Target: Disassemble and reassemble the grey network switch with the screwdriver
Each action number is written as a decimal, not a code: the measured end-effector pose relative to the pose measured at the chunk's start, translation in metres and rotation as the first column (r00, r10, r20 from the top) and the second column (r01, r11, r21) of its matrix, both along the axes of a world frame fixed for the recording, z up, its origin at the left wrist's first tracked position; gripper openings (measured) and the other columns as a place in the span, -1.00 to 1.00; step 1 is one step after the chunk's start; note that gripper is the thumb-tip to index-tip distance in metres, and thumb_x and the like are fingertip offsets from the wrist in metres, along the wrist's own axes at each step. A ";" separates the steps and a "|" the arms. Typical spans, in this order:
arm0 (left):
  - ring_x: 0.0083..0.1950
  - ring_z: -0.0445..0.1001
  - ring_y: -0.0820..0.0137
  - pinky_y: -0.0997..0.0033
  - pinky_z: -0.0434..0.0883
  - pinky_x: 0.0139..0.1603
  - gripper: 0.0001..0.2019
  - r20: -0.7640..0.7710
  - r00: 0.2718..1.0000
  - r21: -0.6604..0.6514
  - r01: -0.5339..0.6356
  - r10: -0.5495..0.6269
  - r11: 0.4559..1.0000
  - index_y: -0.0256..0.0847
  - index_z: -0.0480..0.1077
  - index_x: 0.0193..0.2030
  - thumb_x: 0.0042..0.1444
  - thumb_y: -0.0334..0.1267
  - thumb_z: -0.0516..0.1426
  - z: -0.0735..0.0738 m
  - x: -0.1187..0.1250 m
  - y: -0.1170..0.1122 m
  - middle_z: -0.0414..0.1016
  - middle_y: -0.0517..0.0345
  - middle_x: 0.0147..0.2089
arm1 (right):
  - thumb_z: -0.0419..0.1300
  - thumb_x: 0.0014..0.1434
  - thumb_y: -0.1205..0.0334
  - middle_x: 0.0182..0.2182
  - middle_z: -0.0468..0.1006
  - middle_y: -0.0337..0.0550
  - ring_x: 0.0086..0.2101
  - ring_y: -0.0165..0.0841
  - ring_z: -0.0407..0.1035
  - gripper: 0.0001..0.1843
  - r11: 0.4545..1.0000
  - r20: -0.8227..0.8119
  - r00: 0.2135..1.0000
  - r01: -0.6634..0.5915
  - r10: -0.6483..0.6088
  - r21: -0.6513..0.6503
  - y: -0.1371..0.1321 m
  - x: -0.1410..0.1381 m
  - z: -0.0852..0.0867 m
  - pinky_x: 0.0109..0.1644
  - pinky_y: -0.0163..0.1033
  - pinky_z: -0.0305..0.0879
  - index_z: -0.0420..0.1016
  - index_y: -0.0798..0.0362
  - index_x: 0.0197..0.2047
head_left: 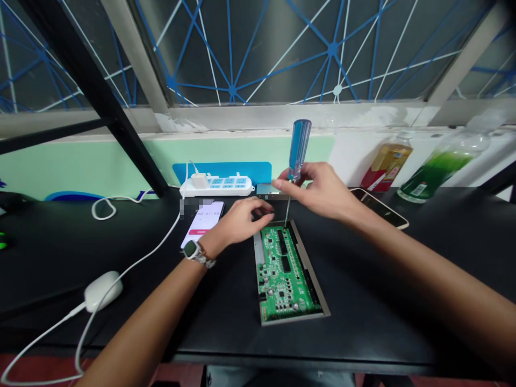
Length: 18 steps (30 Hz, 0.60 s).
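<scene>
Right hand [322, 191] pinches a blue-handled screwdriver [300, 145] in a narrow fingertip grip, shaft nearly upright, tip at the far edge of the circuit board [282, 274]. The board lies flat in a metal tray [311, 282] on a black bench [382, 279]. Left hand [237, 217] is half-curled, nothing visible in it, just beside the board's far corner; contact cannot be told. Risk: a fingertip grip and tilted shaft could let the tip slip, scratching board components.

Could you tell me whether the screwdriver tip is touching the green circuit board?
Cannot tell: in the head view the screwdriver tip reaches the far edge of the green circuit board, contact or gap unclear.
</scene>
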<state>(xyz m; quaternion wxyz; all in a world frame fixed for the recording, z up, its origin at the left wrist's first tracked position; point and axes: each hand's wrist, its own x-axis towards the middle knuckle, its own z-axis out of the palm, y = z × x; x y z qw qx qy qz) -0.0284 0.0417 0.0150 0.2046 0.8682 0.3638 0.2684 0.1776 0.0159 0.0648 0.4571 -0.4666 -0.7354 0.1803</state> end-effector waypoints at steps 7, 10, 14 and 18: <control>-0.44 0.53 0.39 0.42 0.44 -0.38 -0.77 -0.088 0.995 -0.383 0.015 -0.052 0.924 -0.29 0.53 -0.23 0.17 -0.14 0.17 0.014 -0.036 0.012 0.58 0.05 -0.43 | 0.16 0.27 -0.14 -0.62 0.48 -0.15 -0.63 -0.40 0.35 -0.56 0.992 -0.218 0.975 -0.061 0.036 -0.107 -0.002 -0.001 -0.001 -0.52 -0.21 0.35 0.49 0.09 -0.39; -0.32 0.56 0.33 0.34 0.47 -0.24 -0.79 0.008 0.998 -0.264 -0.063 0.067 0.962 -0.28 0.52 -0.15 0.19 -0.22 0.13 0.020 -0.047 0.020 0.62 -0.01 -0.32 | 0.19 0.23 -0.16 -0.53 0.53 -0.14 -0.54 -0.36 0.45 -0.59 0.995 -0.340 0.939 -0.085 0.062 -0.054 -0.004 -0.008 -0.001 -0.39 -0.18 0.47 0.44 0.02 -0.38; -0.14 0.51 0.23 0.25 0.40 -0.08 -0.88 -0.158 0.961 0.039 -0.223 0.226 0.974 -0.18 0.58 -0.29 0.05 -0.24 0.23 0.023 -0.072 0.034 0.61 0.00 -0.19 | 0.22 0.22 -0.14 -0.35 0.58 -0.13 -0.37 -0.33 0.52 -0.64 0.979 -0.420 0.893 -0.200 0.164 -0.044 -0.002 -0.020 -0.016 -0.21 -0.14 0.54 0.39 0.00 -0.34; -0.14 0.48 0.19 0.23 0.35 -0.10 -0.87 -0.327 0.933 0.012 -0.158 0.153 0.987 -0.12 0.62 -0.33 -0.07 -0.22 0.30 0.015 -0.081 0.040 0.57 0.01 -0.21 | 0.21 0.24 -0.09 -0.33 0.58 -0.11 -0.36 -0.33 0.52 -0.66 0.960 -0.411 0.892 -0.256 0.188 -0.116 -0.001 -0.025 -0.031 -0.19 -0.13 0.53 0.41 0.02 -0.34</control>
